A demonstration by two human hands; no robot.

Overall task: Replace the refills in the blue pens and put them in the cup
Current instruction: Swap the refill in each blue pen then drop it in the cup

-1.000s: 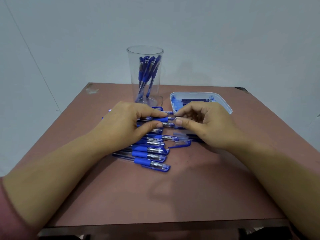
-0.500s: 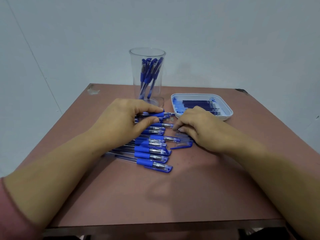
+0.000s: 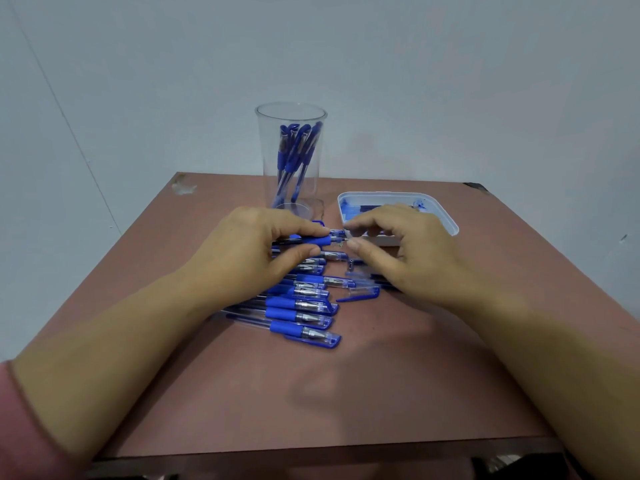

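- Head view: our left grip (image 3: 249,251) held a blue pen (image 3: 317,241) over the loose pens (image 3: 304,315) on the counter (image 3: 381,393).
- Our right grip (image 3: 405,251) was narrow at its tip; whether it pinched, we could not tell.
- The cup (image 3: 268,157) stood behind, pens inside.

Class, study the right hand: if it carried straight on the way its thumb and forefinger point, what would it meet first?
The tip of the blue pen held by the left hand. The right hand points towards it and looks almost in contact with it, though exact depth is unclear.
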